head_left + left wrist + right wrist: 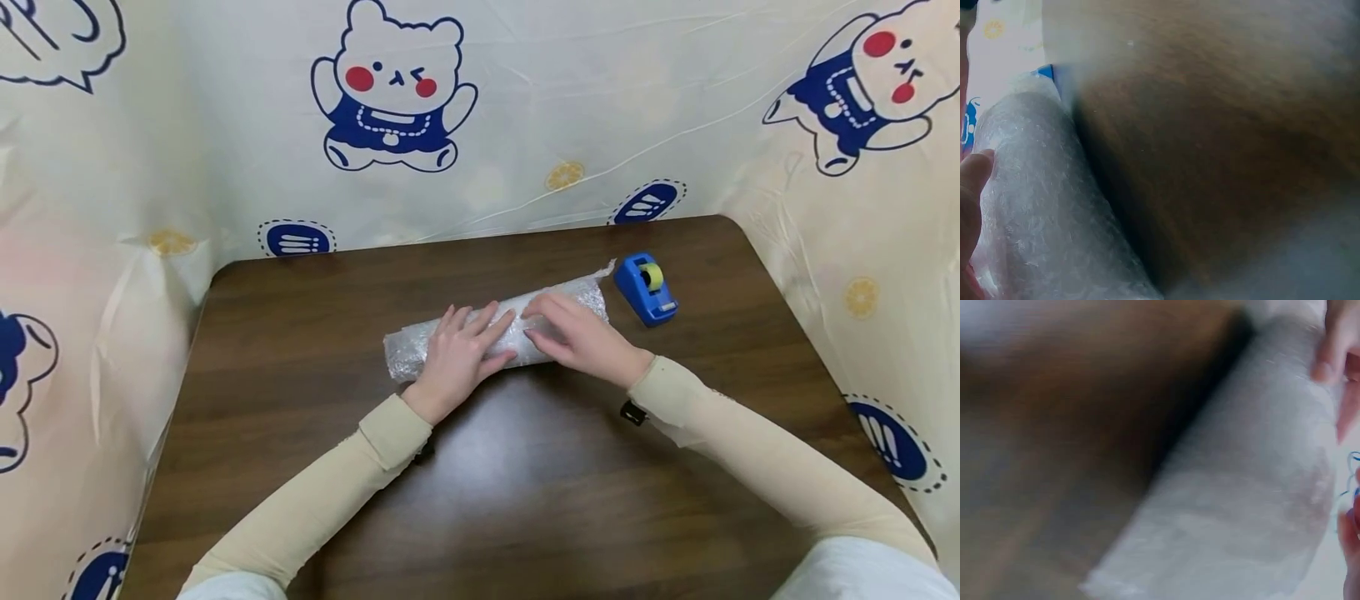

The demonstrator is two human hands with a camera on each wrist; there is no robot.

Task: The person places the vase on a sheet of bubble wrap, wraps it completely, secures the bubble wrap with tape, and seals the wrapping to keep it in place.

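A long roll of bubble wrap lies on the table, tilted slightly up toward the right; whatever it may wrap is hidden. My left hand rests on its left half with the fingers spread. Over the right half is my right hand, its fingers loosely bent and the thumb apart from the index finger. The left wrist view shows the bubble wrap roll close up, with my left thumb along it. In the right wrist view, right fingertips show at the edge beside the roll.
A blue tape dispenser with a yellowish-green roll stands just right of the bubble wrap. The dark wooden table is enclosed at the back and sides by a pale printed sheet with cartoon bears.
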